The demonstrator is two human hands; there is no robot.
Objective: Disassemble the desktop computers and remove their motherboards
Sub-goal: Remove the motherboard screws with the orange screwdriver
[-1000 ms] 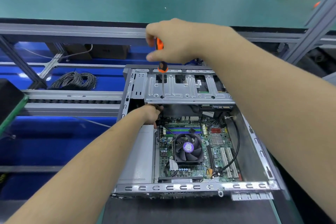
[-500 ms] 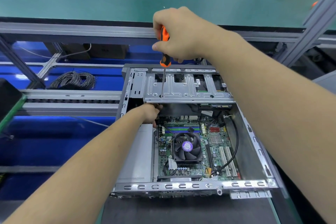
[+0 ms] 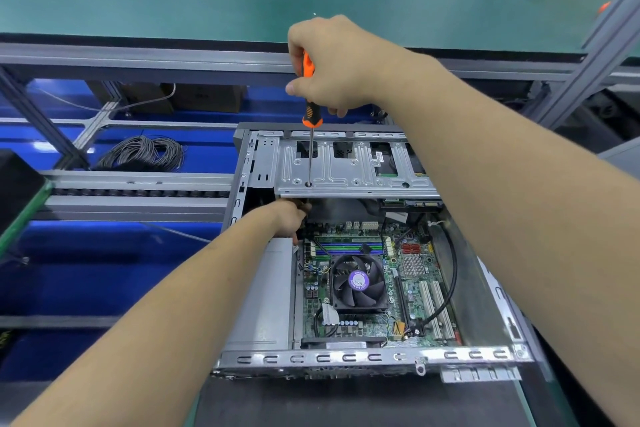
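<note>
Gripping an orange screwdriver (image 3: 309, 94), the right hand (image 3: 341, 62) is setting its tip in a drive cage (image 3: 356, 166) hole; the left hand (image 3: 289, 222) is reaching under that cage, fingers hidden; the motherboard (image 3: 412, 270) is sitting just below the cage; next likely calls for steady downward turning.

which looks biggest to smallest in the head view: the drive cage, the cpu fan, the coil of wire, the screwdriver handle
1. drive cage
2. cpu fan and coil of wire: much alike, and the coil lies farther off, so no ranking
3. screwdriver handle, partly hidden by the right hand
</note>
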